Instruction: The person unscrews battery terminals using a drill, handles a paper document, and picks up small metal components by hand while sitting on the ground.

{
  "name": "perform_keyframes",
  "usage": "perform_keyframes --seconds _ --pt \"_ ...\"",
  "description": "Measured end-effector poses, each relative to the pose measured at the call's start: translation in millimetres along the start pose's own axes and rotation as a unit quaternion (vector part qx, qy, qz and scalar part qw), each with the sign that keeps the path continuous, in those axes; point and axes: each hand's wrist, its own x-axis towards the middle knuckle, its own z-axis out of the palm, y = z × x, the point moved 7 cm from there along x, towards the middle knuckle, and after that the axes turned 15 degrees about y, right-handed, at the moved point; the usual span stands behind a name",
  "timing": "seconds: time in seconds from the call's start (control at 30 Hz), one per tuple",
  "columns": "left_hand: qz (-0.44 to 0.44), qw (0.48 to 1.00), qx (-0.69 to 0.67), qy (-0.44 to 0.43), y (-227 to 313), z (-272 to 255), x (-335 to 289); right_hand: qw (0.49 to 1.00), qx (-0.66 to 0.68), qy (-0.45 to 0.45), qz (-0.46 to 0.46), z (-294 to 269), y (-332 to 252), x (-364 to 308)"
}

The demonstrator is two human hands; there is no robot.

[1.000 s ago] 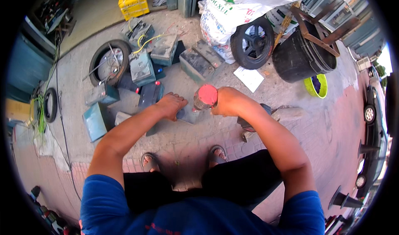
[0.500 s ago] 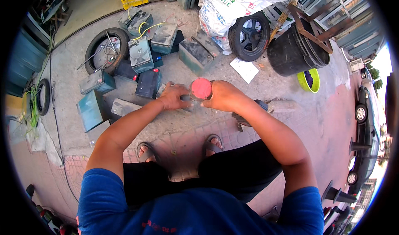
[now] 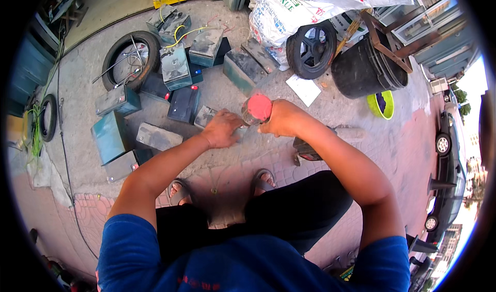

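Note:
My right hand is wrapped round a clear jar or bottle with a round red lid, seen from above and slightly tilted. Just left of it, my left hand lies low over a dusty grey battery, its fingers drawn together. What its fingertips hold is hidden. Under my right forearm sits a dark tool or machine part, partly covered. Left of my left hand lies another dusty grey battery, and a black battery with a red terminal cap stands beyond.
Several more batteries spread across the concrete at left and ahead. A tyre holds metal rods; a black wheel leans by white sacks. At right stand a black bucket, a lime-green bowl and white paper.
The red-lidded jar and my right hand have shifted slightly right and up, and the jar tilts more. My left hand has moved right, its fingers drawing together.

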Motion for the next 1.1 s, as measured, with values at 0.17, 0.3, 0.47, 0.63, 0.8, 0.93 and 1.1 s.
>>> perform_keyframes --seconds 0.17,0.3,0.47,0.63,0.8,0.93,1.1 --pt "-0.034 0.996 0.085 -0.008 21 0 2 0.987 -0.069 0.094 -0.114 -8 -9 -4" --pt "-0.053 0.994 0.097 -0.026 16 7 0 0.985 -0.099 0.057 -0.132 -8 -13 9" --pt "-0.065 0.995 0.067 -0.020 16 6 2 0.985 -0.107 0.007 -0.134 -6 -12 25" --pt "-0.087 0.979 0.171 0.071 21 4 -4 0.990 -0.042 0.032 -0.130 -13 -19 5" --pt "-0.090 0.977 0.175 0.087 24 3 -5 0.998 -0.003 0.011 -0.054 -9 -15 1" --pt "-0.051 0.982 0.130 0.125 17 3 -3 0.984 -0.087 0.067 -0.137 -7 -17 11" --pt "-0.044 0.981 0.102 0.160 15 0 -5 0.974 -0.149 0.011 -0.167 -5 -20 22"
